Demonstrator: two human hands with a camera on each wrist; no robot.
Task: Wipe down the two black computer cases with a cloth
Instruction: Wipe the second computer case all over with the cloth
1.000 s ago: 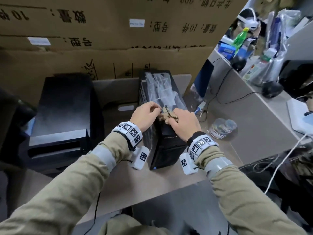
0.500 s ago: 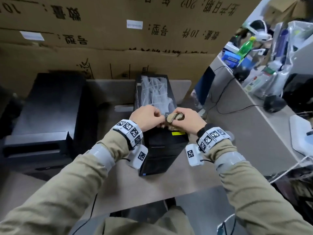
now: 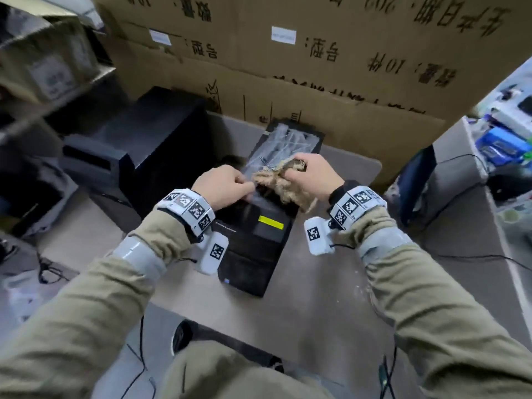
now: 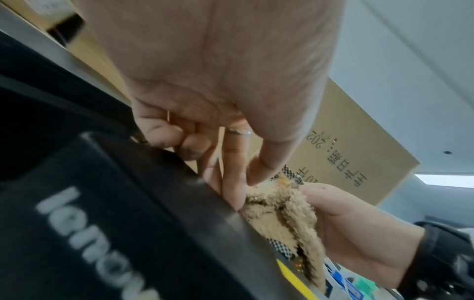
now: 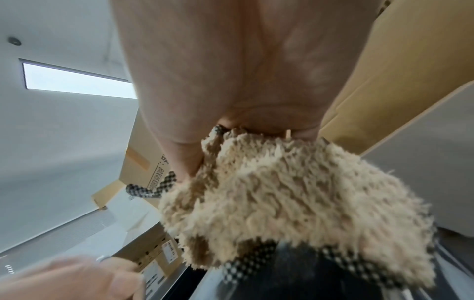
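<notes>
- The cloth (image 3: 283, 184) is a shaggy beige rag with a black-and-white checked backing, bunched up and hanging just above the front end of the near computer case (image 3: 259, 240).
- The right hand (image 3: 309, 175) has its fingers curled tight round the top of the cloth, with the loose end dangling below the palm.
- The left hand (image 3: 223, 185) sits at nine o'clock from the cloth, thumb and straight fingers pinching one corner of it; its other fingers are curled in, close to the case's top edge.
- My reading is that the cloth is being gathered or refolded, not pressed to the case, so no wiping stroke is under way right now.
- How much of the near computer case is already clean I cannot tell. It is matte black with a yellow strip on the front panel, and a crumpled clear plastic bag (image 3: 283, 142) lies on its far end at twelve o'clock.
- The second computer case (image 3: 149, 133) stands at ten o'clock, well apart from the hands, with nothing touching it; it looks left to do.
- Both cases rest on a grey surface (image 3: 331, 283).
- Cardboard boxes (image 3: 331, 67) are stacked behind at twelve o'clock.
</notes>
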